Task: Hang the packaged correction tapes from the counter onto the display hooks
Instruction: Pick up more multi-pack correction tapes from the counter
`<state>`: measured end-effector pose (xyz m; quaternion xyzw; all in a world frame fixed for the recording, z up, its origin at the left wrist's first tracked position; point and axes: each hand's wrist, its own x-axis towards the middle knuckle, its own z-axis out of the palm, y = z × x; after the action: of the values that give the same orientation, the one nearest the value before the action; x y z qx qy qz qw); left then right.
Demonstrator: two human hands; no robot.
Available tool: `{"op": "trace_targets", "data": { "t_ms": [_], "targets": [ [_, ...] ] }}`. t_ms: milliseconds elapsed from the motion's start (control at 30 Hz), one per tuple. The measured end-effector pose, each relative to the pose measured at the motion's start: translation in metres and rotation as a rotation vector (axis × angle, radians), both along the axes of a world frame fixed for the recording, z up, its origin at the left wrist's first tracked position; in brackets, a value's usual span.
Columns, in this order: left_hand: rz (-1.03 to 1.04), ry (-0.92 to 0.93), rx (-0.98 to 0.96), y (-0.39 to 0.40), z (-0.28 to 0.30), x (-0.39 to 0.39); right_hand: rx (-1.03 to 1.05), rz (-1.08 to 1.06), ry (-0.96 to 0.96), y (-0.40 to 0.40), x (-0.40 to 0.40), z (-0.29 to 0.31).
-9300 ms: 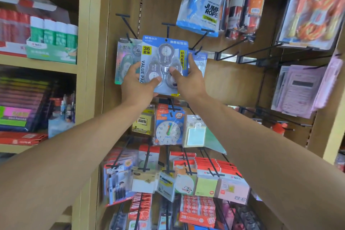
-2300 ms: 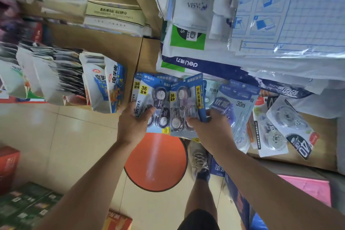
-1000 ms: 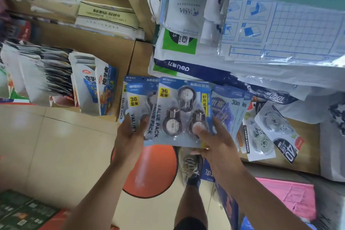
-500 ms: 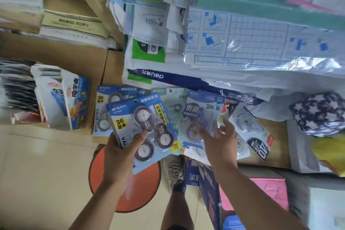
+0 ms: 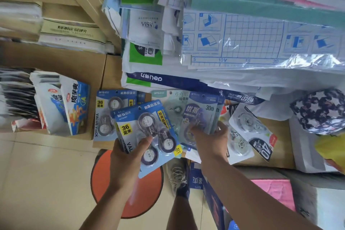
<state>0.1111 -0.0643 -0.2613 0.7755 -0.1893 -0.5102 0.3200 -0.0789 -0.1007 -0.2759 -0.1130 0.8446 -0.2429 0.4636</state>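
Left hand [image 5: 128, 157] is pinching a 36m value pack [image 5: 147, 136] clear of the counter [image 5: 276, 155], while right hand [image 5: 209, 136] is clamping the 30m packs [image 5: 201, 115]. Loose stack there could easily fan out and slip beneath those fingers.

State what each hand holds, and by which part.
Left hand holds the 36 pack by its lower left corner. Right hand grips the 30m pack at its bottom edge.
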Motion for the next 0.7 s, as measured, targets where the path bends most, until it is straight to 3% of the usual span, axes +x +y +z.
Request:
{"op": "trace_targets", "data": {
  "t_ms": [133, 300, 500, 700],
  "targets": [
    [-0.004, -0.039, -0.01, -0.004, 0.007, -0.002, -0.047, 0.124, -0.034, 0.002, 0.0, 0.01],
    [-0.099, -0.091, -0.081, -0.004, 0.029, -0.016, -0.198, 0.134, -0.095, 0.021, -0.045, 0.041],
    [-0.202, 0.015, -0.044, -0.003, 0.05, -0.053, -0.221, 0.287, -0.439, 0.047, -0.115, 0.086],
    [-0.23, 0.203, -0.031, 0.007, 0.121, -0.097, -0.299, 0.342, -0.384, 0.053, -0.114, 0.157]
  ]
}}
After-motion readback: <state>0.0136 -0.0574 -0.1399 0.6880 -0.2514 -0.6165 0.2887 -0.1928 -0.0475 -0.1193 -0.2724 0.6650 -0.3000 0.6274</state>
